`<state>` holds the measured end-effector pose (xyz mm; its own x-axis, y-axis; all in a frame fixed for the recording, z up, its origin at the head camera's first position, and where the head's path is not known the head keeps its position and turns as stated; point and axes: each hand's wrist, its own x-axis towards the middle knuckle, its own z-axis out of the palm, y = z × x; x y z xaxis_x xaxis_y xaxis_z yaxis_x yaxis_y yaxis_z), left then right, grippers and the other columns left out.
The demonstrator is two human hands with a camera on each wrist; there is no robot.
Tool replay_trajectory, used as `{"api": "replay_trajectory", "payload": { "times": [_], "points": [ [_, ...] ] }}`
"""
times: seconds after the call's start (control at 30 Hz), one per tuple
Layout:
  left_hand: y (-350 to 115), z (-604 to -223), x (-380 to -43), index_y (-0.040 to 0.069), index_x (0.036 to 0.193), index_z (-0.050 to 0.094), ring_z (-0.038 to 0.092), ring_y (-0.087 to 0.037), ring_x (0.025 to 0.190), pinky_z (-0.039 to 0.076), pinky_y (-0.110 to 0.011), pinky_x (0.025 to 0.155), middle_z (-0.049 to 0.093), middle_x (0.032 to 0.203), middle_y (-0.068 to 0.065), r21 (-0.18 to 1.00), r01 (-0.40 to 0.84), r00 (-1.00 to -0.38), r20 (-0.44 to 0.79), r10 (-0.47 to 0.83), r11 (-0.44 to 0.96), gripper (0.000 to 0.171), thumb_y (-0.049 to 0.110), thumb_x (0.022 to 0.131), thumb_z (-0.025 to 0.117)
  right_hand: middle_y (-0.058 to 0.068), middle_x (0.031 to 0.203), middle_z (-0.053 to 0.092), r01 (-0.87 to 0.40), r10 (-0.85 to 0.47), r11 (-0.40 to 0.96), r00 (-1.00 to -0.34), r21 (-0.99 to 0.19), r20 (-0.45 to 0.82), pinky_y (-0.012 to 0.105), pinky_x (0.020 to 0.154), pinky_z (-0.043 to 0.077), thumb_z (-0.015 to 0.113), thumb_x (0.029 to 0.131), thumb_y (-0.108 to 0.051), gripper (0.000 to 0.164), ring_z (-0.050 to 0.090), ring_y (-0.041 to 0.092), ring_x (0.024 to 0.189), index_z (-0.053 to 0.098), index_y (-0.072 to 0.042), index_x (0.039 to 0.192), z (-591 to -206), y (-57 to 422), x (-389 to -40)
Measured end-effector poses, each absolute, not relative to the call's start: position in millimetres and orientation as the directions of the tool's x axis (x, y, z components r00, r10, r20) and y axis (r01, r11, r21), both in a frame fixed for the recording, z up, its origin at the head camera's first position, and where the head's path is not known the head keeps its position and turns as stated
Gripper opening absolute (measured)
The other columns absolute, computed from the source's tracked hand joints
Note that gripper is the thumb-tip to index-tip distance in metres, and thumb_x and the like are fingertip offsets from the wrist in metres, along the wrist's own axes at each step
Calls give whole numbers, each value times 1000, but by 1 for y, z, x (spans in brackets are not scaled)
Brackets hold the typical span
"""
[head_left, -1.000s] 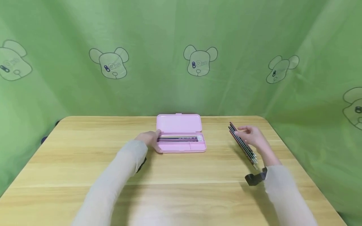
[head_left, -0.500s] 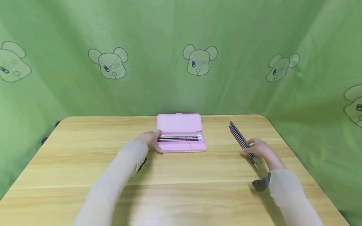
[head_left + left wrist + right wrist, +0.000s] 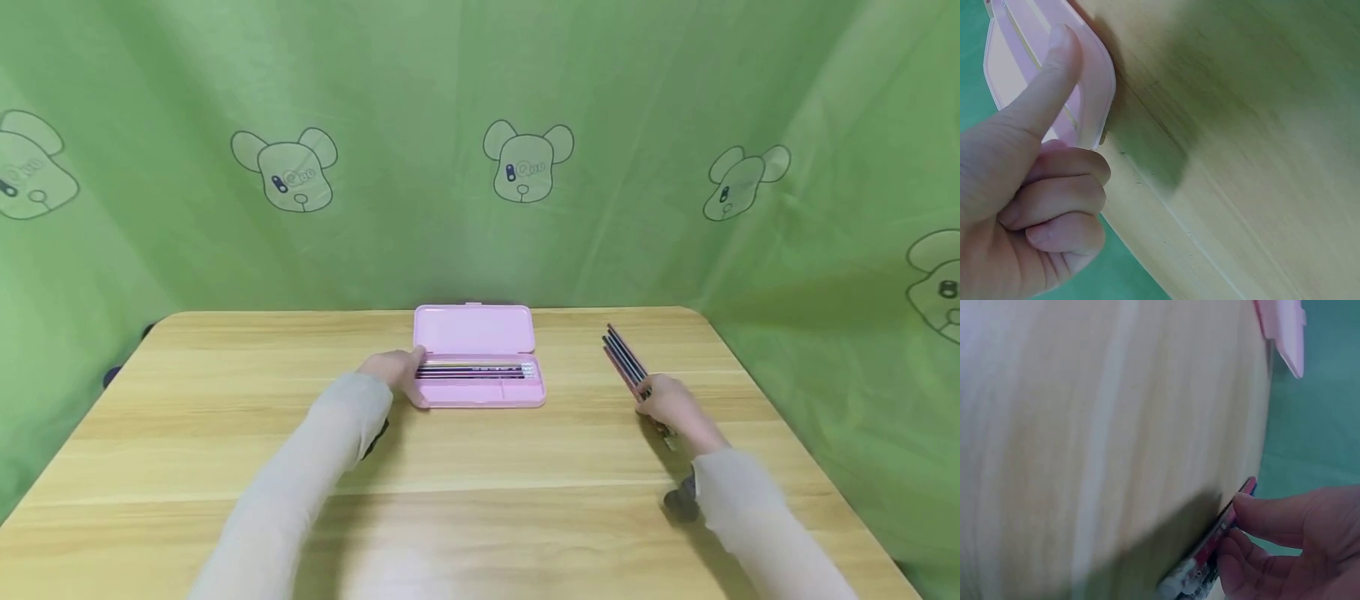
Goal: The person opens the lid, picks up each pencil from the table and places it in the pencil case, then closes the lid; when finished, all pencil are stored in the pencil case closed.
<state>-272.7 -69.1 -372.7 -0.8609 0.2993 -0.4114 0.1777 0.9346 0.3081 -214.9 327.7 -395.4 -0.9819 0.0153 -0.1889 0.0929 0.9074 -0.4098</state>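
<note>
A pink pencil case [image 3: 480, 393] lies open near the back of the table, its lid [image 3: 474, 329] tipped back. Several pencils [image 3: 468, 372] lie side by side in its rear compartment, while the front compartments show bare pink. My left hand [image 3: 393, 372] grips the case's left end; in the left wrist view the thumb [image 3: 1054, 75] lies along its side and the other visible fingers are curled. To the right of the case, my right hand [image 3: 670, 404] holds a slanted bundle of dark and red pencils [image 3: 625, 358], thumb pressed on top in the right wrist view.
The wooden table [image 3: 480, 517] ends at its back edge against a green curtain [image 3: 405, 242] with printed bear heads. More curtain hangs along both sides. Bare tabletop lies between the case and the bundle.
My right hand has slid down the pencil bundle toward its near end and closed over it. The bundle lies at nearly the same place. My left hand and the case have stayed put.
</note>
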Motion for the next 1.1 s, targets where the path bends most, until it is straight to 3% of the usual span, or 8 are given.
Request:
{"api": "replay_trajectory", "payload": {
  "times": [0.27,0.47,0.7,0.97,1.1],
  "points": [
    [-72,-366,-271,13,135,35,44,-31,122,36,-44,102,46,135,-15,308,175,-862,-412,297,935,83,37,67,78,30,95,59,29,-20,935,-991,-354,-135,46,71,49,62,77,0,29,56,36,82,56,13,102,-403,317,-222],
    [-75,-364,-270,13,136,34,43,-32,123,36,-46,102,44,136,-15,322,157,-859,-421,290,934,85,36,67,78,30,94,59,43,-8,944,-988,-328,-152,46,69,47,62,77,-1,27,55,37,82,55,10,100,-403,312,-226],
    [-75,-371,-273,13,134,35,43,-32,123,35,-44,103,45,136,-15,315,174,-853,-425,303,933,84,39,66,78,30,92,57,67,7,928,-986,-368,-164,36,57,47,56,80,1,22,54,31,71,53,9,101,-402,310,-224],
    [-73,-374,-274,13,140,28,39,-32,126,33,-45,104,40,140,-15,310,176,-844,-441,305,934,93,42,66,77,27,92,58,10,-39,913,-993,-408,-111,42,64,48,50,86,0,24,55,34,76,51,6,109,-394,296,-235],
    [-72,-372,-273,13,142,25,39,-31,126,34,-44,104,40,140,-15,306,160,-845,-449,290,939,95,43,67,76,22,86,60,-100,-129,905,-991,-413,-44,45,69,48,49,84,5,28,55,31,77,52,5,112,-385,279,-243]
  ]
}}
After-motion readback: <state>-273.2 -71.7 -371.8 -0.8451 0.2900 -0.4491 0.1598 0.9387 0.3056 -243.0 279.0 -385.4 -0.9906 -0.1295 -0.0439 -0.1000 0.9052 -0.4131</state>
